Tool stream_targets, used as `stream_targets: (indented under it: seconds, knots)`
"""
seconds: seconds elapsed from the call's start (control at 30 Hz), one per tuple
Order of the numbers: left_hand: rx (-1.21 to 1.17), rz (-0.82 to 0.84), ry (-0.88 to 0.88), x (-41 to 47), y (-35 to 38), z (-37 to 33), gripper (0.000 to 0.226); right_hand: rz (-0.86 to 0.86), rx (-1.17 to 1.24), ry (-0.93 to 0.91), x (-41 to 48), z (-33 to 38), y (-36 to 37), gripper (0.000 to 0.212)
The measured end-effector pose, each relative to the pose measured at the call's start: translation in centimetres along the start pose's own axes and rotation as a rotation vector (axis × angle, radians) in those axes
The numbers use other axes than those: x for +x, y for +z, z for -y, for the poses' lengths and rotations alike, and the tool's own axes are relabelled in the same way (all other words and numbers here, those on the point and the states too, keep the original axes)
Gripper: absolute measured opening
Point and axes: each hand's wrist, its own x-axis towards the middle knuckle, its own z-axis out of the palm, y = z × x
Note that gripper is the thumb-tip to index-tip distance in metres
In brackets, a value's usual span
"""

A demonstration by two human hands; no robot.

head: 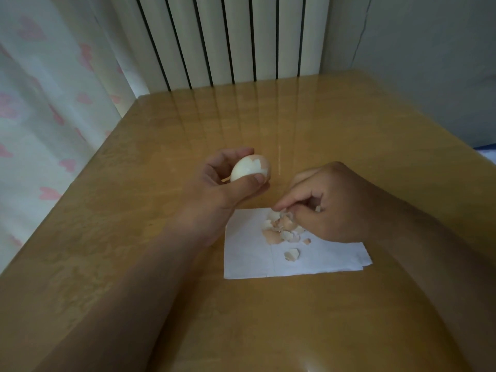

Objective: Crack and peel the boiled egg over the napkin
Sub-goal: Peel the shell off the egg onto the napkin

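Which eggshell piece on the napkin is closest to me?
The curled shell piece lying alone on the napkin, nearer you than the main pile under the right hand; the others sit farther up.

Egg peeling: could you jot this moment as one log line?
egg: part peeled, in left hand | right hand: pinching shell bit over napkin | shell pile: on napkin

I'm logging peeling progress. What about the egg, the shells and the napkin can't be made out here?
Head view:
egg: underside hidden by the left hand; how far that side is peeled is unknown.
right hand: whether its fingertips pinch anything is too small and blurred to tell.
napkin: far right corner covered by the right hand.
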Motion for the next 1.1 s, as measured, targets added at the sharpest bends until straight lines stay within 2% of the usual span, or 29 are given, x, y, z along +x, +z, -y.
stream_targets:
  seconds: [0.2, 0.3, 0.4, 0.5, 0.63, 0.73, 0.9, 1.1]
  knots:
    - [-0.082, 0.044, -0.044, -0.3, 0.4, -0.6, 0.05, 0.104, -0.024, 0.044, 0.0, 0.4, -0.3, 0.005]
    - [-0.036, 0.084, -0.058, -0.4, 0.3, -0.7, 0.05, -0.049, 0.005, 0.081, 0.1, 0.4, -0.2, 0.028]
    - [-0.056, 0.14, -0.098, -0.3, 0.1, -0.7, 0.043, -0.268, 0.054, 0.094, 0.4, 0.5, -0.2, 0.033]
    - [-0.148, 0.218, -0.162, -0.4, 0.2, -0.7, 0.034, -0.317, 0.143, 0.119, 0.5, 0.5, 0.0, 0.042]
    - [-0.217, 0.288, -0.207, -0.4, 0.2, -0.6, 0.036, -0.35, 0.162, 0.011, 0.6, 0.5, 0.5, 0.033]
    - [-0.236, 0.317, -0.206, -0.4, 0.2, -0.5, 0.041, -0.395, 0.052, -0.08, 0.7, 0.5, 0.9, 0.033]
    - [-0.221, 0.303, -0.212, -0.5, 0.5, -0.3, 0.04, -0.417, -0.129, -0.195, 0.9, 0.1, 1.3, 0.03]
    - [-0.208, 0.277, -0.198, -0.4, 0.8, -0.2, 0.039, -0.446, -0.206, -0.245, 1.0, 0.0, 1.5, 0.035]
